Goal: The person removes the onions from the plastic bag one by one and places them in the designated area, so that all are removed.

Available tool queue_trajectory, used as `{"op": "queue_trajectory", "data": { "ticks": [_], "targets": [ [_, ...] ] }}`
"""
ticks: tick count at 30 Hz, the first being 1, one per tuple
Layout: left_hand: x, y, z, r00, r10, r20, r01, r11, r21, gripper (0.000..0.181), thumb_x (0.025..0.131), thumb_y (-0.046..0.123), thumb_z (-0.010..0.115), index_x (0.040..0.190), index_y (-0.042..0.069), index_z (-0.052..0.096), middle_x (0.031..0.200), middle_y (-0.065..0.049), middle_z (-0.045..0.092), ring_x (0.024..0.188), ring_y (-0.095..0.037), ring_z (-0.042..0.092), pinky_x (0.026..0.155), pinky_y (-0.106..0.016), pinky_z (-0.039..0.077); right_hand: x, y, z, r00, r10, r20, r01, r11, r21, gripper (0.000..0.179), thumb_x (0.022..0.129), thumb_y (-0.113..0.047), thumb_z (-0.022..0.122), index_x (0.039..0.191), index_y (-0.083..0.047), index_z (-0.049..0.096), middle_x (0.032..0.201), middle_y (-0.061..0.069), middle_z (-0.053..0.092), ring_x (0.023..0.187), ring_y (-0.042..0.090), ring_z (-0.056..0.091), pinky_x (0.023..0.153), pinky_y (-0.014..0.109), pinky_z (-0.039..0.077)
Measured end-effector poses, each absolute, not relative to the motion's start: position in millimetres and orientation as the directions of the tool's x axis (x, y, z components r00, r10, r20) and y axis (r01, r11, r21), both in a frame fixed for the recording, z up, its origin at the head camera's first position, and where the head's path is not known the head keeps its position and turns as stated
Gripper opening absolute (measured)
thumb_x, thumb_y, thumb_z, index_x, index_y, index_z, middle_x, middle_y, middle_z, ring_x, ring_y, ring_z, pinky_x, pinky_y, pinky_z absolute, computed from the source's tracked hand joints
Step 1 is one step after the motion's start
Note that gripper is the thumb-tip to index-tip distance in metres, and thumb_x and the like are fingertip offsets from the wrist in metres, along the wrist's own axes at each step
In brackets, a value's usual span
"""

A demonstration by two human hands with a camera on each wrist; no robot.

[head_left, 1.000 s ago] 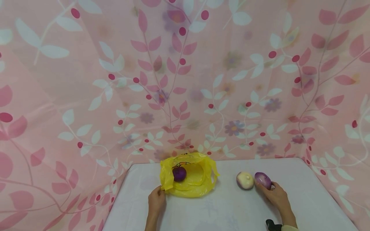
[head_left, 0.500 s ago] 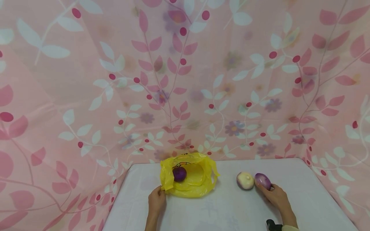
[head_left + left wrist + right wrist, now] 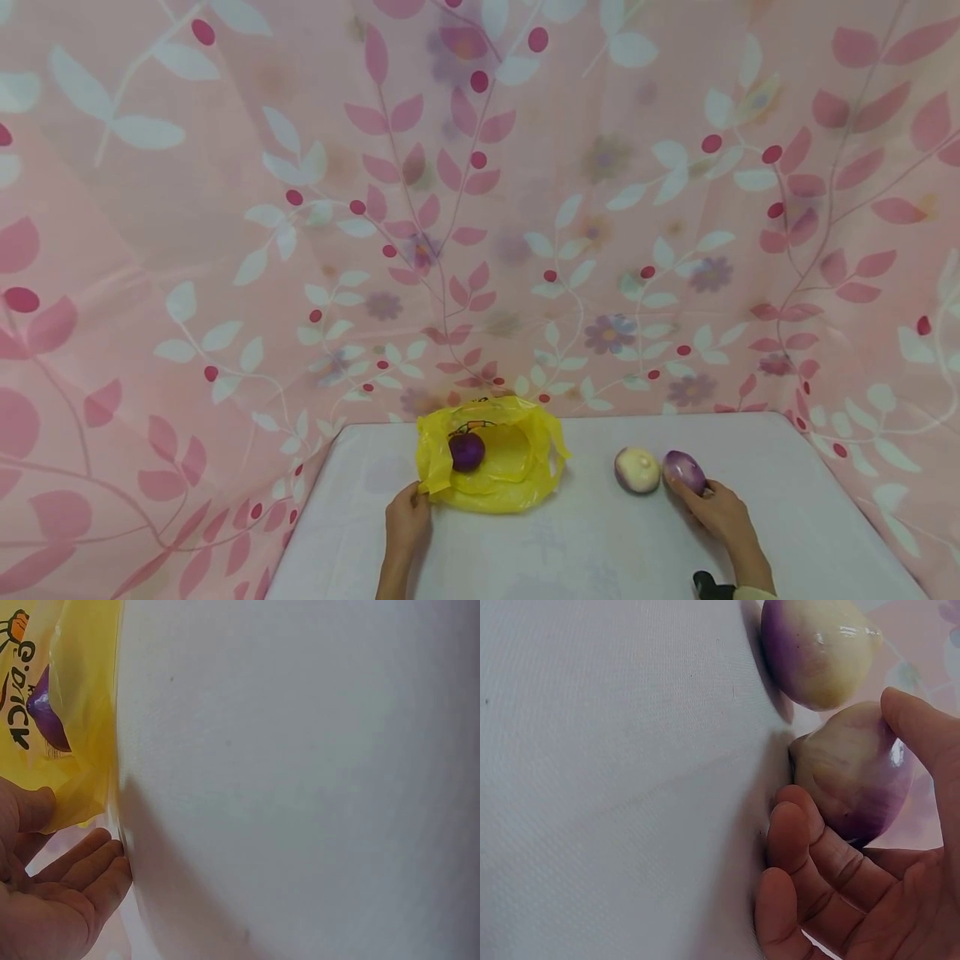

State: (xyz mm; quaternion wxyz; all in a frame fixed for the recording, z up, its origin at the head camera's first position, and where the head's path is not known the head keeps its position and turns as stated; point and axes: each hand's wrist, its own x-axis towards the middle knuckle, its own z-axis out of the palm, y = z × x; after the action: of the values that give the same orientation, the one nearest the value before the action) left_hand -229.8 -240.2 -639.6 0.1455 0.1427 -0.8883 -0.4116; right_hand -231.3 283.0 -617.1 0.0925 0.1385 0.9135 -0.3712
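Observation:
My left hand (image 3: 405, 525) pinches the near left corner of a yellow plastic bag (image 3: 495, 500) lying with its mouth towards me. Inside the bag is a dark purple onion (image 3: 467, 452); in the left wrist view part of that onion (image 3: 46, 720) shows beside the printed lettering. On the right, my right hand (image 3: 723, 517) holds a purple-and-white onion (image 3: 684, 471) at table level, the thumb on one side and fingers on the other. Just left of it sits a paler onion (image 3: 637, 470), white on top with purple at its side. In the right wrist view a narrow gap shows between both.
A white cloth covers the table (image 3: 570, 550). Pink floral fabric (image 3: 495, 208) hangs behind the table and along its sides. Near my right wrist, a black object (image 3: 711, 586) shows at the bottom edge, its kind unclear.

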Motion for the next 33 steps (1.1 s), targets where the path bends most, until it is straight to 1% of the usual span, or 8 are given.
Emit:
{"op": "queue_trajectory", "data": {
  "ticks": [5,12,14,17,20,23,27,33],
  "targets": [
    [-230,-240,-640,-0.919,-0.371,0.136,-0.138,0.625,0.769,0.016,0.088,-0.002,0.059,0.092,0.005,0.073,0.086,-0.005,0.067,0.076,-0.020,0.055,0.075,-0.045,0.052,-231,284,-617,-0.947,0.188,-0.262,0.317,0.692,-0.649,0.113,0.085,-0.077,0.047,0.131,0.026,0.034,0.106,0.036,0.060,0.109,0.055,0.049,0.094,0.067,0.038],
    [-230,-240,-640,-0.917,-0.371,0.146,-0.133,0.630,0.765,0.018,0.087,-0.002,0.059,0.095,0.004,0.074,0.088,-0.006,0.069,0.076,-0.019,0.057,0.074,-0.045,0.052,-229,286,-618,-0.945,0.193,-0.264,0.321,0.698,-0.640,0.112,0.085,-0.077,0.046,0.135,0.023,0.031,0.071,0.003,0.067,0.101,0.046,0.055,0.095,0.067,0.037],
    [-230,-240,-640,-0.917,-0.372,0.140,-0.138,0.628,0.766,0.017,0.088,-0.002,0.059,0.094,0.004,0.073,0.085,-0.005,0.067,0.074,-0.019,0.054,0.072,-0.043,0.051,-228,287,-617,-0.948,0.189,-0.257,0.313,0.702,-0.640,0.112,0.086,-0.077,0.046,0.135,0.023,0.030,0.071,0.004,0.067,0.104,0.049,0.053,0.096,0.067,0.036],
    [-230,-241,-640,-0.921,-0.365,0.138,-0.135,0.630,0.764,0.017,0.088,-0.002,0.059,0.094,0.004,0.073,0.083,-0.004,0.065,0.072,-0.018,0.051,0.069,-0.041,0.050,-224,288,-615,-0.951,0.192,-0.240,0.304,0.708,-0.637,0.112,0.086,-0.076,0.046,0.135,0.023,0.031,0.088,0.019,0.069,0.114,0.056,0.047,0.097,0.067,0.035],
    [-230,-241,-641,-0.922,-0.362,0.141,-0.130,0.630,0.766,0.017,0.087,-0.002,0.059,0.095,0.004,0.073,0.085,-0.005,0.067,0.074,-0.018,0.053,0.072,-0.043,0.051,-222,289,-612,-0.952,0.196,-0.235,0.303,0.717,-0.627,0.112,0.086,-0.076,0.046,0.134,0.024,0.032,0.113,0.036,0.059,0.121,0.061,0.039,0.096,0.067,0.036],
    [-230,-241,-642,-0.923,-0.355,0.146,-0.121,0.630,0.767,0.017,0.087,-0.002,0.059,0.095,0.003,0.073,0.088,-0.006,0.068,0.075,-0.019,0.054,0.073,-0.045,0.052,-221,291,-610,-0.948,0.199,-0.248,0.313,0.723,-0.616,0.112,0.086,-0.076,0.045,0.134,0.024,0.032,0.126,0.043,0.048,0.121,0.062,0.036,0.095,0.068,0.036],
    [-231,-241,-642,-0.923,-0.361,0.131,-0.137,0.629,0.765,0.016,0.088,-0.001,0.059,0.093,0.005,0.073,0.090,-0.006,0.069,0.078,-0.019,0.055,0.077,-0.047,0.053,-220,291,-608,-0.943,0.208,-0.259,0.327,0.727,-0.605,0.112,0.086,-0.077,0.043,0.134,0.024,0.032,0.129,0.043,0.045,0.121,0.062,0.037,0.094,0.068,0.037],
    [-230,-240,-641,-0.921,-0.367,0.127,-0.144,0.626,0.767,0.017,0.089,0.000,0.058,0.095,0.005,0.073,0.090,-0.005,0.069,0.078,-0.019,0.056,0.077,-0.046,0.053,-216,290,-602,-0.942,0.223,-0.252,0.335,0.693,-0.639,0.111,0.085,-0.077,0.047,0.136,0.021,0.030,0.105,0.028,0.066,0.113,0.057,0.048,0.091,0.066,0.039]
  ]
}}
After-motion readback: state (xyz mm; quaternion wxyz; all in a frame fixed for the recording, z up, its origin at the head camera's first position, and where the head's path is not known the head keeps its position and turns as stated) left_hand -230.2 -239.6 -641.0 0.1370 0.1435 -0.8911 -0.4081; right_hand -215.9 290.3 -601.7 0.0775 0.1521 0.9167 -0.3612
